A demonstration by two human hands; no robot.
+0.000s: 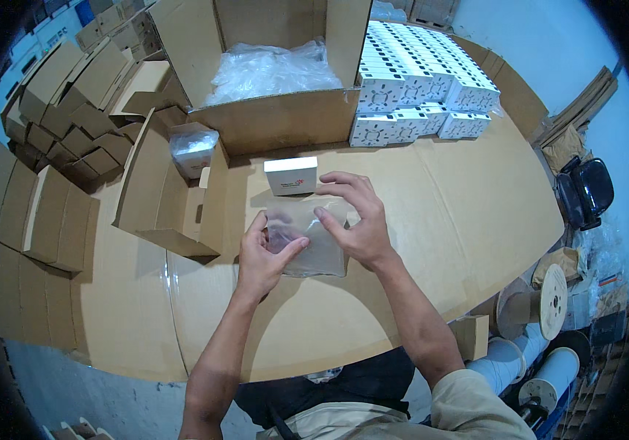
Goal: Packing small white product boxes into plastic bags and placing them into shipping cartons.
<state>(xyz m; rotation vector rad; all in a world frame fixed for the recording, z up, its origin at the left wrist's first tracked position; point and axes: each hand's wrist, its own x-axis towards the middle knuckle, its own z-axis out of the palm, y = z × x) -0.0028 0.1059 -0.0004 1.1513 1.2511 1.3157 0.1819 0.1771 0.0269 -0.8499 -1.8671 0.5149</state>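
My left hand pinches a clear, flat plastic bag at its left side, thumb on top and fingers mostly behind the film. Over the bag's upper right side is my right hand, its thumb at the film and its fingers stretched apart. Just beyond the bag, a small white box with a little red mark stands on the cardboard-covered table. To the left, an open brown carton contains a plastic-wrapped white box.
A large open carton full of clear plastic bags stands at the back. Stacked white boxes are to its right. Brown cartons fill the left side. Cable spools stand at the lower right, below a black chair.
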